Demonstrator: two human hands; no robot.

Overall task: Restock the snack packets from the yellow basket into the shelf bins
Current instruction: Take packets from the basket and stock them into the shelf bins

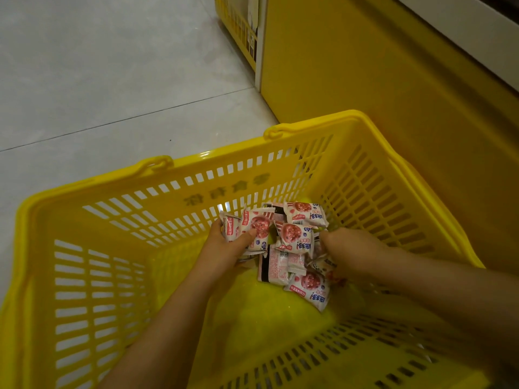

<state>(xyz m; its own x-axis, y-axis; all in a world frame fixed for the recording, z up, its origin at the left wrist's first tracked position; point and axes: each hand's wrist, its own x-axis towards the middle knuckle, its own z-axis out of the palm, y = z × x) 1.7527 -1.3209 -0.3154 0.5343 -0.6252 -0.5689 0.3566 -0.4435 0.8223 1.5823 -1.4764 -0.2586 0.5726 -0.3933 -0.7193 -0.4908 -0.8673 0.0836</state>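
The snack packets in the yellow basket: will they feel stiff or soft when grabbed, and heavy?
Probably light: the left hand holds several snack packets at once. Likely soft and crinkly: their film looks thin, with crimped ends. Being glossy, they may slip.

Packets (pixel 295 234) in basket (pixel 84 189), basket on floor (pixel 112 80), shelf unit (pixel 365 66) right.

Your yellow basket (pixel 64 214) is hard moulded plastic: smooth slotted walls, with a glossy highlight on the rim at 12 o'clock. The snack packets (pixel 295 234) at 2 o'clock on its bottom are thin shiny film, crinkled, with crimped ends. The floor (pixel 98 80) at 10 o'clock is smooth pale tile with a dull sheen. The shelf base (pixel 365 66) at 1 o'clock looks smooth, matt yellow.
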